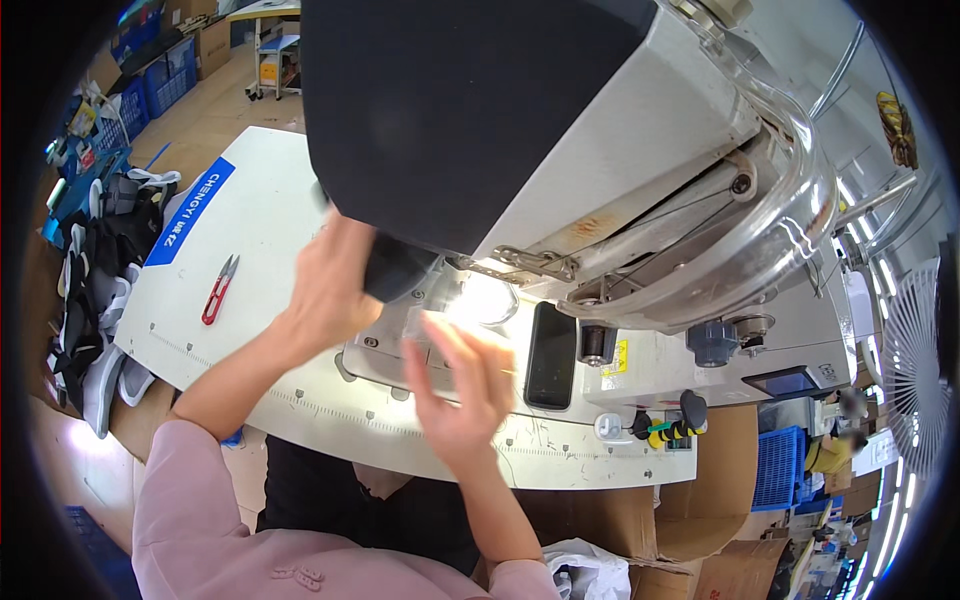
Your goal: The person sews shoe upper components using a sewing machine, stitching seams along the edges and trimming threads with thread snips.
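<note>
White sewing-table top [250,215] fills the workshop view, with red snips [219,290] lying at nine o'clock, within reach. At centre, the left hand [330,285] grips a dark fabric piece [395,265], feeding it under the sewing machine [640,170]. The right hand [460,385], fingers spread wide, steadies clear material beside the needle plate [390,355].

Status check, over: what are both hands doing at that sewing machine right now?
Left hand grips dark fabric piece under the sewing machine head. Right hand open, flat on the machine bed, blurred. Red snips and black phone lie clear.
</note>
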Demonstrator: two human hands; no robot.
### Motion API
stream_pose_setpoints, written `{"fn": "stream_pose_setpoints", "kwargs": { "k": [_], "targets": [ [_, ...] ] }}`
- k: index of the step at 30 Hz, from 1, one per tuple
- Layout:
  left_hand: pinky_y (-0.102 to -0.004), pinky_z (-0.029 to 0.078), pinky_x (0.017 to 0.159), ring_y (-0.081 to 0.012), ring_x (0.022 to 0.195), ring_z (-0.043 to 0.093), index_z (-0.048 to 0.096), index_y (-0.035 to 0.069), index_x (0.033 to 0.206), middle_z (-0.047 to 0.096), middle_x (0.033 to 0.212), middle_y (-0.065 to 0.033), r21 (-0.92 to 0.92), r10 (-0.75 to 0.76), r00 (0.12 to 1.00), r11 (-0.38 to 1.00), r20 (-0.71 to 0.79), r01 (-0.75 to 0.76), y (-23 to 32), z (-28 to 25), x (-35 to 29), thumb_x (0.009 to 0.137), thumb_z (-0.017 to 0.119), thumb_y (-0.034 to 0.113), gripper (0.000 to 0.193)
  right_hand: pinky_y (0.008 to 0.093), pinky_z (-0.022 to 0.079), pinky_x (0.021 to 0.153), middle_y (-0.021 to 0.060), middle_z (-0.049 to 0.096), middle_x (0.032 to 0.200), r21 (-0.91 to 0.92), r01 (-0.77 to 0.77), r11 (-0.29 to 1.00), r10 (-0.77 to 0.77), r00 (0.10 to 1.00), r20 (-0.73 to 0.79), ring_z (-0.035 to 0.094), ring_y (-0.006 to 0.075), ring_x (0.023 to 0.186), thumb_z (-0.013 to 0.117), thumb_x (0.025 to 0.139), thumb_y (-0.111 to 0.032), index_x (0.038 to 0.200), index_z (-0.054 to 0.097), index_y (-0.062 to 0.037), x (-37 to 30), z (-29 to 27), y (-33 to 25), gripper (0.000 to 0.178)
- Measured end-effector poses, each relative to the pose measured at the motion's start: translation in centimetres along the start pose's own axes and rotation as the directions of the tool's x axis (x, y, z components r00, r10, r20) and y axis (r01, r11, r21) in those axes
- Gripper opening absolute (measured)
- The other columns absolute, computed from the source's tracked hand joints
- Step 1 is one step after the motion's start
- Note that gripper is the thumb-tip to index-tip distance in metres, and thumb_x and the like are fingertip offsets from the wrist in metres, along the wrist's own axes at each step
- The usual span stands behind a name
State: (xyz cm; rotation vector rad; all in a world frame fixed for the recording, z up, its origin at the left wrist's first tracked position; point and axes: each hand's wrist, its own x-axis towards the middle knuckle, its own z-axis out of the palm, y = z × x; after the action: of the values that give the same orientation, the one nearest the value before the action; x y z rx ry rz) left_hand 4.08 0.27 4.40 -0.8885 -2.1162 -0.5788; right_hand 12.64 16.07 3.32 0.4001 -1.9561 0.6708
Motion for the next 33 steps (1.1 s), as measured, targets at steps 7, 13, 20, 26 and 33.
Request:
{"fn": "stream_pose_setpoints", "kwargs": {
  "k": [7,13,20,26,33],
  "targets": [
    [-0.0351,0.043,0.086,-0.0249,0.111,0.054,0.036,-0.004,0.142,0.050,0.137,-0.0182,-0.603,-0.343,0.933,0.723,0.110,0.337,2.6,-8.4,-1.8,0.083,0.065,0.037,0.077,0.0403,0.047,0.078,0.0126,0.061,0.102,0.406,-0.283,0.869,0.140,0.927,0.347,0.058,0.0317,0.093,0.073,0.076,-0.004,0.119,0.059,0.0001,-1.2,2.8,-3.8,0.045],
    [-0.0355,0.044,0.094,-0.0211,0.105,0.059,0.053,-0.006,0.126,0.062,0.117,-0.0129,-0.575,-0.454,0.821,0.589,0.346,0.568,-2.3,-9.2,-9.8,0.082,0.074,0.042,0.068,0.0315,0.047,0.068,0.0100,0.066,0.088,0.504,-0.219,0.835,0.053,0.945,0.322,0.061,0.0235,0.078,0.076,0.078,-0.004,0.098,0.066,0.0009,-0.5,0.1,-3.9,0.023],
    [-0.0287,0.037,0.067,-0.0177,0.075,0.050,0.053,-0.001,0.091,0.053,0.078,-0.0105,-0.785,-0.726,0.647,0.533,-0.233,0.316,0.1,-9.5,-10.5,0.102,0.047,0.044,0.046,0.0241,0.048,0.072,0.0037,0.067,0.089,0.327,-0.929,0.172,0.543,0.366,0.756,0.059,0.0068,0.082,0.065,0.095,-0.018,0.098,0.067,-0.0010,-6.9,0.4,-2.6,0.017],
    [-0.0311,0.044,0.065,-0.0227,0.072,0.058,0.052,-0.004,0.087,0.059,0.077,-0.0158,-0.722,-0.652,0.678,0.642,-0.338,0.258,4.1,-6.9,-10.6,0.096,0.055,0.051,0.055,0.0176,0.037,0.061,-0.0077,0.056,0.076,0.618,-0.783,-0.074,0.587,0.467,0.662,0.049,-0.0006,0.069,0.064,0.095,-0.010,0.092,0.062,-0.0060,-4.3,4.0,-2.1,0.005],
    [-0.0237,0.044,0.064,-0.0078,0.071,0.054,0.062,-0.004,0.092,0.062,0.079,-0.0005,-0.719,-0.700,0.714,0.497,-0.002,0.486,3.6,-4.5,-9.3,0.094,0.062,0.024,0.027,0.0149,0.034,0.061,-0.0045,0.058,0.084,0.667,-0.727,0.164,0.658,0.584,0.475,0.045,-0.0022,0.070,0.061,0.096,-0.007,0.103,0.060,-0.0018,-1.9,-1.5,-0.4,0.009]
  ]
}}
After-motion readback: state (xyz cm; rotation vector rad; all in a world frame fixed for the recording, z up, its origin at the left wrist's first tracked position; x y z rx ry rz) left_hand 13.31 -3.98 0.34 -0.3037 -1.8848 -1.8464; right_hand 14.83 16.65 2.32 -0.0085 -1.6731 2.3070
